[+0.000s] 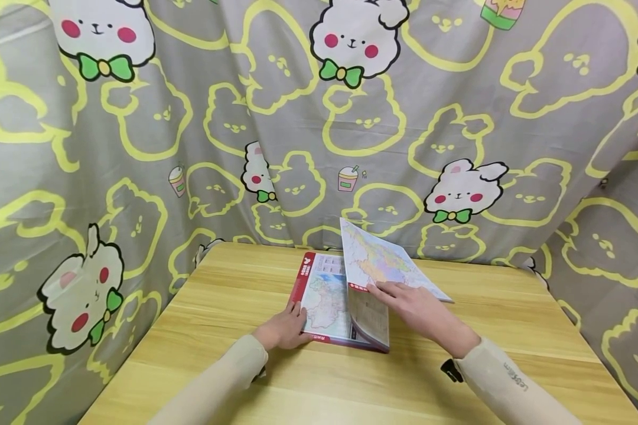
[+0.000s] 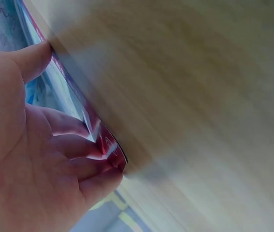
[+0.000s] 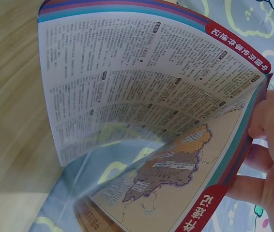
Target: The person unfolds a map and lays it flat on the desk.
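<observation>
A map book (image 1: 324,310) with red edge strips lies open on the wooden table. At its near left corner my left hand (image 1: 283,330) holds it, fingers along the left edge and thumb at the bottom edge. The left wrist view shows those fingertips bent at the red edge (image 2: 109,147). Raised from the book's right side are pages (image 1: 374,260) with a coloured map, which my right hand (image 1: 414,308) pinches by their edge. In the right wrist view, a curved page of dense text (image 3: 103,72) stands fanned apart from a map page (image 3: 173,164).
The wooden table (image 1: 207,304) reaches to a grey curtain (image 1: 303,136) with cartoon animals, hanging behind and at both sides. A dark object (image 1: 451,370) sits at the right cuff.
</observation>
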Motion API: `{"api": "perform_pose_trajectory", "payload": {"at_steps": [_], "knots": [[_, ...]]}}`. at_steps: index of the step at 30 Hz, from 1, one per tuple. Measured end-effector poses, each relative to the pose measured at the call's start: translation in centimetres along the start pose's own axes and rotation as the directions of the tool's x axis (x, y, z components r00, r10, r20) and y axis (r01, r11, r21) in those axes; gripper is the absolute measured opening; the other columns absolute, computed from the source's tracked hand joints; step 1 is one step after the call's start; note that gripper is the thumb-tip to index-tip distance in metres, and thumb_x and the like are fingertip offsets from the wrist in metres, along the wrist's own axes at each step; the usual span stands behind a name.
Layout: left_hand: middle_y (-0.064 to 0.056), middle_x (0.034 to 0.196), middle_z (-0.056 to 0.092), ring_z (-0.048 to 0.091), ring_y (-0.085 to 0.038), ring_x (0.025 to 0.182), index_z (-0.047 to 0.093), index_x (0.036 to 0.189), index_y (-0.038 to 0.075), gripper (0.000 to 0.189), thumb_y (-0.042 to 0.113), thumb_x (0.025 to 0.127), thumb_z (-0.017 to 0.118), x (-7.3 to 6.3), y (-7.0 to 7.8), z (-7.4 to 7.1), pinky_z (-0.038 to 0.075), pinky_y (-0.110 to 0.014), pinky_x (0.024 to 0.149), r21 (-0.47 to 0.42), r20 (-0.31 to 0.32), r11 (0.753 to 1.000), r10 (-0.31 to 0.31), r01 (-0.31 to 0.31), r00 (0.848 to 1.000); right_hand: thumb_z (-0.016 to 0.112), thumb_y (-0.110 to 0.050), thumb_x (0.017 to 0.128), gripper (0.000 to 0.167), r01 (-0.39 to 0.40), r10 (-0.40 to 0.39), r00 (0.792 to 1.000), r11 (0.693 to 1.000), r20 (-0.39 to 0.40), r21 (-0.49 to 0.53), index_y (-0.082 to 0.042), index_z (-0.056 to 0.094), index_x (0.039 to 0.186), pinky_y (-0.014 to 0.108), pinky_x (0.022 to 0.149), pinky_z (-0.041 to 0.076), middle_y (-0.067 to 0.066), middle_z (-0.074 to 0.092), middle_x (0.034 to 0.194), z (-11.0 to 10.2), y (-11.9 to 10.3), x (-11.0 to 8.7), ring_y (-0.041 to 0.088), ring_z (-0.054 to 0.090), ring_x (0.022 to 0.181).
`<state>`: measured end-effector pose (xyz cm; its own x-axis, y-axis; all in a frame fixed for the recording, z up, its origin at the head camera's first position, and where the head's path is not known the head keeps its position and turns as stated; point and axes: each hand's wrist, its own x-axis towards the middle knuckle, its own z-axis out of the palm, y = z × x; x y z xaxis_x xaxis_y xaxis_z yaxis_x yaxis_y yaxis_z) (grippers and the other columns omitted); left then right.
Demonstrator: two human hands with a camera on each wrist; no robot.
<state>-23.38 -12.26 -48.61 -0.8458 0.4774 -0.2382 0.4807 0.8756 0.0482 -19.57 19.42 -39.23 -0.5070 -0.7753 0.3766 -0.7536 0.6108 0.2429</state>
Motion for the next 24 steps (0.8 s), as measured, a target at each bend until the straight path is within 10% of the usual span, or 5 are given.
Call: {"api": "perform_pose_trajectory", "payload": {"at_steps": [24], "knots": [[-0.030,0.146,0.028,0.025,-0.044,0.135,0.036,0.139,-0.010,0.084,0.055,0.089,0.054,-0.7,-1.9,0.8,0.026,-0.048,0.108,-0.021,-0.035,0.998,-0.065,0.064,0.997,0.057,0.007,0.083,0.054,0.000,0.000,0.998,1.000,-0.067,0.004,-0.011,0.055,0.134,0.041,0.068,0.054,0.008,0.057,0.126,-0.8,0.2,-0.4,0.026,0.060,0.106]]}}
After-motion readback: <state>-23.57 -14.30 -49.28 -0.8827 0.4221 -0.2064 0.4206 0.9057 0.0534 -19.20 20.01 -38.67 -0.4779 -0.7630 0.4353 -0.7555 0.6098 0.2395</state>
